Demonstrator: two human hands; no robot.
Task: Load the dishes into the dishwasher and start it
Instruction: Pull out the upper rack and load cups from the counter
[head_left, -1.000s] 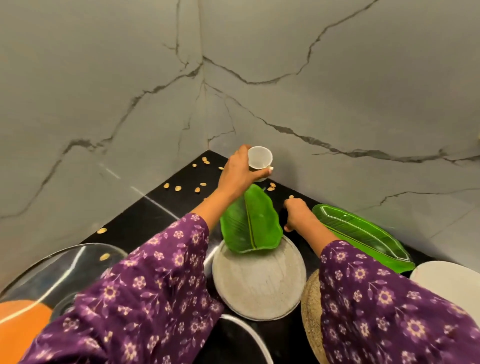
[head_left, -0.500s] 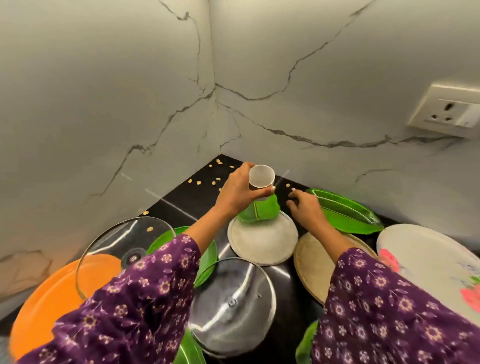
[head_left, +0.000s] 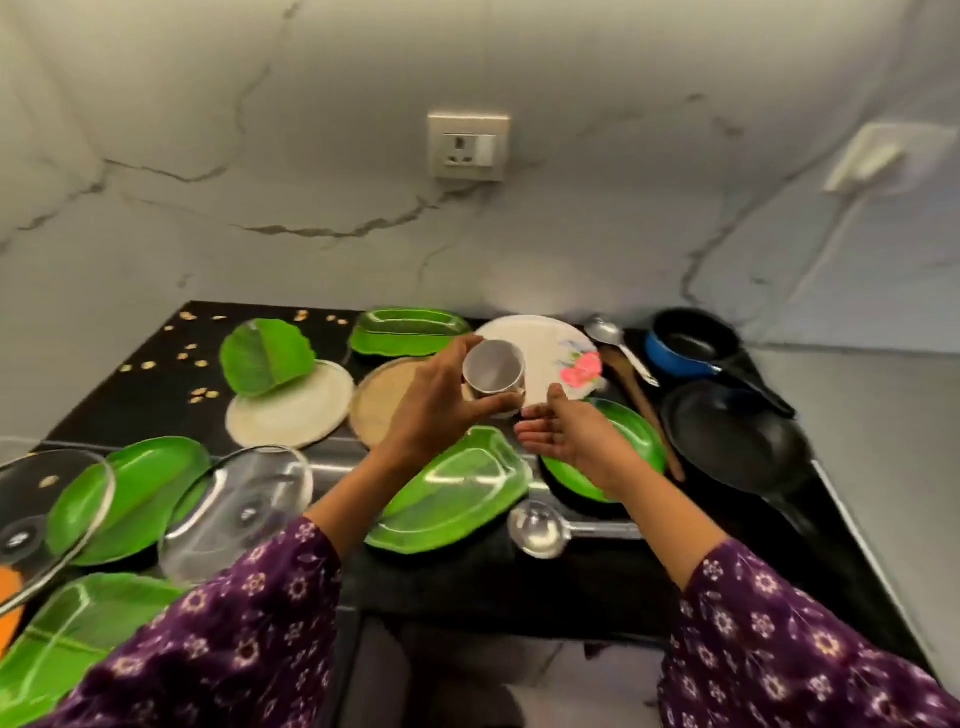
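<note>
**Cup held in left grip above loaded worktop**

The black worktop (head_left: 467, 587) lies below both grips and carries all the dishes. A black frying pan (head_left: 737, 441) sits to the right of the right grip, with a blue saucepan (head_left: 680, 353) beyond it. A green leaf-shaped plate (head_left: 457, 499) lies directly beneath both wrists. A glass lid (head_left: 239, 509) lies to the left of the left forearm. A white flowered plate (head_left: 550, 343) sits just beyond the grips, partly hidden by them. A round tan plate (head_left: 379, 400) lies under the left grip on its far side, and a round green plate (head_left: 639, 436) lies under the right grip.

The left grip (head_left: 436, 410) is closed around a white cup (head_left: 493, 371), fingers over the top and thumb below. The cup is clear of the worktop and tilted, its mouth facing the camera. The right grip (head_left: 571, 439) is open, palm up, just beside and below the cup; contact cannot be determined.

A metal ladle (head_left: 535, 527) lies nearer the person than the right grip.
</note>
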